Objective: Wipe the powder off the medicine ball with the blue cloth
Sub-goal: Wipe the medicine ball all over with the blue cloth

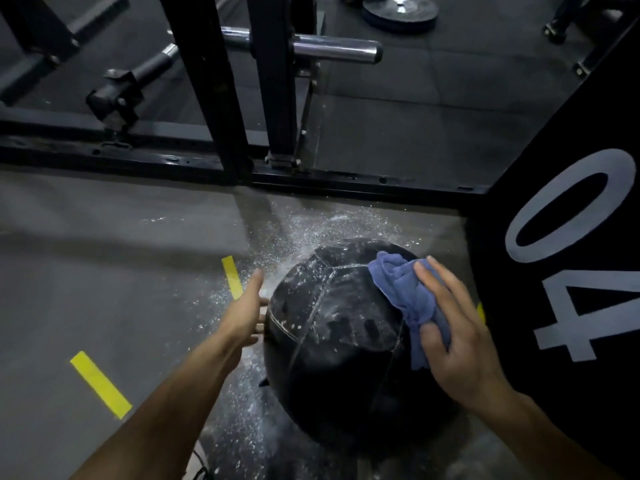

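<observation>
Presently, findings as observed:

Medicine ball [332,344]: black, seamed panels, sitting on the grey floor [104,271] just beside the black box [571,237] marked "40" on your right.

Powder on ball: white specks and smears across the upper panels and along the seams; the lower near side looks mostly dark.

Powder on floor [294,230]: scattered white spray beyond and to the left of the ball, reaching toward the rack base.

Blue cloth [408,296]: bunched, lying on the ball's upper right.

Right hand [453,341]: your fingers are spread flat over the cloth, thumb tucked against its lower edge, pressing it onto the ball.

Left hand [247,313]: open, fingers extended, holding nothing; the palm faces the ball's left side, fingertips at its edge.

Surroundings: black rack frame [214,98] with a chrome bar [336,50] behind the ball; yellow tape strips [100,384] on the floor at left.

Containers: only the box, closed faces showing, contents not visible.
</observation>
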A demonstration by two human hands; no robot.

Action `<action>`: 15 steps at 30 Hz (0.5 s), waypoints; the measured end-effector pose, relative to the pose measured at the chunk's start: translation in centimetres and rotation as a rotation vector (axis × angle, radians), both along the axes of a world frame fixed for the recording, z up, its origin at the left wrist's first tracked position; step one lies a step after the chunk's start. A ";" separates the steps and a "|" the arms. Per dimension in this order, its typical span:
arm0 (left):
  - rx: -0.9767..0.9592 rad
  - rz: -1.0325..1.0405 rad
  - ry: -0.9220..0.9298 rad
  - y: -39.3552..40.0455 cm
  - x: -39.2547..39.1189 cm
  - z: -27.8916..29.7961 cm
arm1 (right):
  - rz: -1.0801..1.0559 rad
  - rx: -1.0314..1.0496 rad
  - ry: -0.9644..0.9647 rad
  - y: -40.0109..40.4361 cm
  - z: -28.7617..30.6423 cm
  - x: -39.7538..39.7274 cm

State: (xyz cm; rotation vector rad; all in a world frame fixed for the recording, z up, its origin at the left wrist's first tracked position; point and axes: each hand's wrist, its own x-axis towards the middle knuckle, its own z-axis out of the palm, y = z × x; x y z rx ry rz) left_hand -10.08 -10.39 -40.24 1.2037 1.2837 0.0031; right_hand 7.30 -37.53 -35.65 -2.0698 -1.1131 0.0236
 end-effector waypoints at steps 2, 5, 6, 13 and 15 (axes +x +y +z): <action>-0.060 0.081 0.003 -0.2 -0.7 -0.9 | -0.016 -0.019 0.035 -1.0 -0.3 0.6; -0.192 0.115 -0.017 -2.2 -0.7 -2.0 | -0.211 -0.045 0.205 -2.2 -0.4 0.3; -0.257 0.125 -0.020 -3.1 -0.6 -2.2 | -0.269 -0.054 0.269 -2.3 -0.2 0.0; -0.379 0.184 -0.123 -4.5 0.1 -1.4 | -0.311 0.024 0.428 -1.7 -0.1 0.2; -0.285 0.136 -0.139 -2.8 -0.3 -0.3 | -0.287 0.066 0.452 -1.0 -1.4 0.2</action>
